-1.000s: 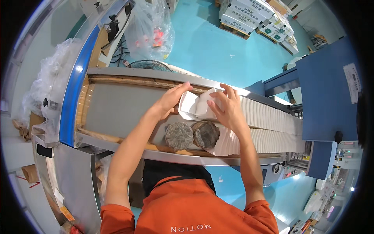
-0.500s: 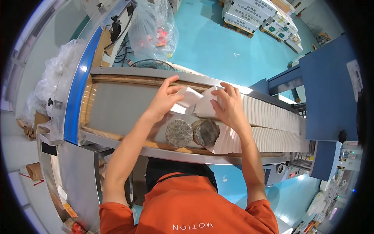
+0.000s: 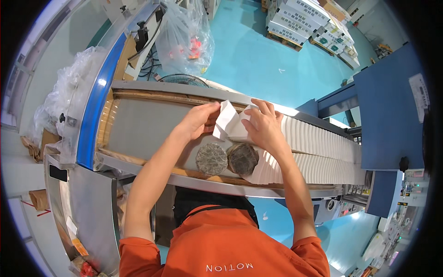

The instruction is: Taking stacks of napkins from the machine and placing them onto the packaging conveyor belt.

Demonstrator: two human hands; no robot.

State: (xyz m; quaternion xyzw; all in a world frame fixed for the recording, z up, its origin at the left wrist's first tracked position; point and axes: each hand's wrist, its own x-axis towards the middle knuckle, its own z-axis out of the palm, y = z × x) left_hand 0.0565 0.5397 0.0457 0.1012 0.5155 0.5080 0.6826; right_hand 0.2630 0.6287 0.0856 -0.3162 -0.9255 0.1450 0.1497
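My left hand (image 3: 203, 121) is closed on a folded white paper piece (image 3: 225, 121), held tilted at the left end of the far row of white folded papers (image 3: 318, 131). Bent fingers of my right hand (image 3: 265, 125) grip the end papers (image 3: 241, 130) of that row, close beside the held piece. Part of this grip is hidden behind the hand. Nearer to me, two round grey, wrapped-looking blocks (image 3: 212, 159) (image 3: 243, 159) stand side by side, the right one against the near row of papers (image 3: 304, 168).
The papers lie in a long metal-edged trough (image 3: 147, 120) with wooden side strips. A blue machine (image 3: 390, 111) stands at its right end, a blue bar (image 3: 94, 111) crosses its left. Beyond are a clear plastic bag (image 3: 184, 37), a fan (image 3: 184, 79) and stacked boxes on pallets (image 3: 295, 21).
My left hand has closed round the white paper piece, which now stands more upright. My right hand has shifted slightly left, its fingers more bent over the papers.
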